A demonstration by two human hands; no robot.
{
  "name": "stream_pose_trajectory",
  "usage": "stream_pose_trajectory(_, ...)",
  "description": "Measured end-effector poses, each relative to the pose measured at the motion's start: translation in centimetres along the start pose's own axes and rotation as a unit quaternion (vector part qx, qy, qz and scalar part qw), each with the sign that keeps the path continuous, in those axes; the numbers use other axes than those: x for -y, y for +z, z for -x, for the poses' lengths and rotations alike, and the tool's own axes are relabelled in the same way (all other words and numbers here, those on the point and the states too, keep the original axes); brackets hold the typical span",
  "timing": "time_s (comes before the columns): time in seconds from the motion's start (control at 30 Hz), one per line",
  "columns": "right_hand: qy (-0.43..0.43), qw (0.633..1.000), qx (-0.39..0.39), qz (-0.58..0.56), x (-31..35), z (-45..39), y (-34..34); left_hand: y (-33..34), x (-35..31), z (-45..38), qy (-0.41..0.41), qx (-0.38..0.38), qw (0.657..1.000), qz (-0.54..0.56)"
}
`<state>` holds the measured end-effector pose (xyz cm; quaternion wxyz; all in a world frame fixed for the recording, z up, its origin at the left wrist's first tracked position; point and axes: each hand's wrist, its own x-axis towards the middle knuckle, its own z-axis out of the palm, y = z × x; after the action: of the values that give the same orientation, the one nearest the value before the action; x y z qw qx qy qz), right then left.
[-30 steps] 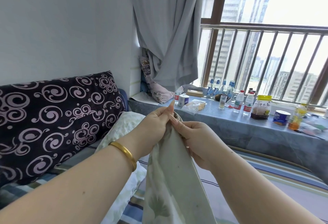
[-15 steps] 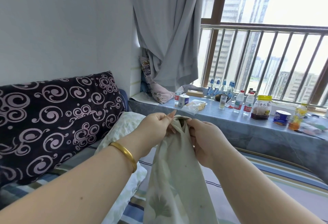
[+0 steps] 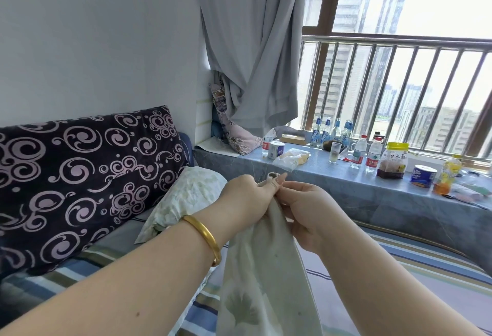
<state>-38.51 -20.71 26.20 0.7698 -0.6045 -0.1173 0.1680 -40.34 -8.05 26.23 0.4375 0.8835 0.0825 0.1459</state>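
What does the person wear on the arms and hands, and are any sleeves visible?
No sleeves are in view. The left wrist carries a plain, smooth gold bangle. The left hand and the right hand wear no rings or gloves that I can see.

A plain pale grey wall (image 3: 93, 29) stands behind the bed with a blue, green and white striped sheet (image 3: 426, 277). A large dark purple velvet cushion with pink swirl patterns (image 3: 80, 176) leans against this wall. At the right side, a grey fabric curtain (image 3: 253, 56) is pulled aside from a big brown-framed window (image 3: 336, 3) with a railing of vertical metal bars (image 3: 399, 39), and bright daylight comes in. Under the window runs a grey-blue marble-patterned sill (image 3: 314, 169), which carries clear plastic water bottles (image 3: 358, 152), a yellow-lidded jar (image 3: 394, 160) and a blue-wrapped paper roll (image 3: 423, 176).
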Motion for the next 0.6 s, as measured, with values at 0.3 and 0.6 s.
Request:
stream_pose_trajectory(0.3,0.02,1.0,-0.001,-0.009,0.1,0.1,-0.4,-0.6,0.9,-0.2,0.051,-0.028,0.998,-0.018)
stream_pose_trajectory(0.6,0.052,0.995,-0.018,-0.08,0.7,0.0,-0.5,-1.1,1.8,0.0,0.101,-0.033,0.994,0.011)
